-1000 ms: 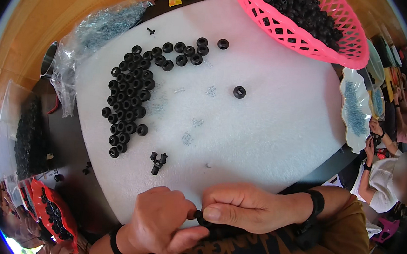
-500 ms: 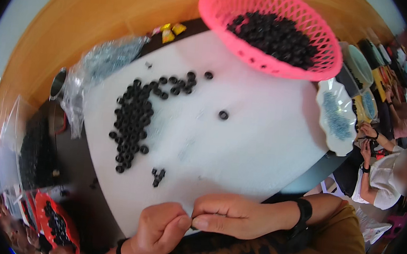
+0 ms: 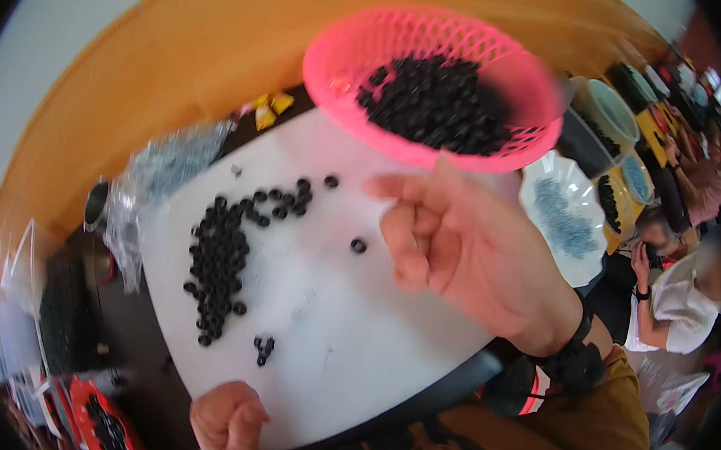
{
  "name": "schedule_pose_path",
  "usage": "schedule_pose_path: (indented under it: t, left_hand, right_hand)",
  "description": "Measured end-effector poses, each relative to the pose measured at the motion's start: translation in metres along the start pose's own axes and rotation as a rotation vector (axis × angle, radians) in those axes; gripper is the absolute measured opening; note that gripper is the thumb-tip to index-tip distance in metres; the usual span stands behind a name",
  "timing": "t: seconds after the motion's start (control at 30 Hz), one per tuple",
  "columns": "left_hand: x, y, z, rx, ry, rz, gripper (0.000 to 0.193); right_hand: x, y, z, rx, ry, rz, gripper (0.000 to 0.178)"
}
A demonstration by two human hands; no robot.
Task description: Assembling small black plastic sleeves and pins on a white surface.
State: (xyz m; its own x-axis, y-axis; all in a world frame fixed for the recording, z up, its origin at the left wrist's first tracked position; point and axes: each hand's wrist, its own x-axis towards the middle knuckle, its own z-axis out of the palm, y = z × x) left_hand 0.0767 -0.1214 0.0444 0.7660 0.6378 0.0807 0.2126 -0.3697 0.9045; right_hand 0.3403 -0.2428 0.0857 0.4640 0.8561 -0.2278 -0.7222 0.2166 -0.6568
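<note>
My right hand point(image 3: 469, 256) is raised above the white board, short of the pink basket. Thumb and index finger stretch apart, the other fingers half curl, and nothing shows in its grasp. At the board's near edge my left hand point(image 3: 227, 423) is closed in a fist; what it holds, if anything, is hidden. Small black ring-shaped pieces point(image 3: 218, 268) lie in a long cluster on the left of the board, with a lone black ring point(image 3: 359, 245) near the middle. A few odd-shaped black pieces point(image 3: 264, 350) lie closer to my left hand.
The pink basket point(image 3: 329, 94) holds many black pieces; a dark blur hangs over its right side. A white scalloped dish point(image 3: 587, 260) carries thin bluish bits. Clear plastic bags point(image 3: 173, 166) lie left of the white board point(image 3: 390, 382). Other people sit at right.
My hands have parted. The right has moved up and forward toward the basket and its fingers have opened; the left has shifted down and left, still closed. The view has tilted.
</note>
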Motion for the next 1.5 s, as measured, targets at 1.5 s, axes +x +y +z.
schedule_pose_path:
  t: [1.5]
  left_hand:
    - [0.055, -0.035, -0.041, 0.318, 0.246, -0.072, 0.011]
  right_hand:
    - [0.033, 0.068, -0.049, -1.186, 0.094, -0.492, 0.016]
